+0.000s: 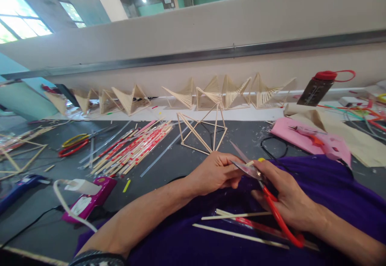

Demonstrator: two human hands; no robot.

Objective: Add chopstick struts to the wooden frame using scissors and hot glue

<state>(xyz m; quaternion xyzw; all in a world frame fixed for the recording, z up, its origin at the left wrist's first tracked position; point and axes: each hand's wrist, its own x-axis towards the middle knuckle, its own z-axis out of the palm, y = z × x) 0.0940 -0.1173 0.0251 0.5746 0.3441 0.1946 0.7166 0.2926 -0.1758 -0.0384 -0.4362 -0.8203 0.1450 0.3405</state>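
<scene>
My right hand [286, 193] is closed around a pair of scissors [276, 211] with a red handle loop. The blades are spread and point up and to the left. Between them shows a short end of a pale wooden stick [249, 163]. My left hand [218, 171] has its fingers pinched together on that stick, close against the lower blade; most of the stick is hidden by the fingers. Just beyond my left hand stands an open frame of wooden sticks [196, 133]. Several loose sticks [241, 236], one in a red-marked wrapper, lie on the purple cloth [169, 234] over my lap.
Wrapped chopsticks [132, 149] lie in a pile at left, near red-and-yellow scissors [74, 144] and a magenta power strip [90, 199]. A pink glue gun [321, 139] rests at right. Finished stick models [238, 93] line the wall beside a bottle [318, 87].
</scene>
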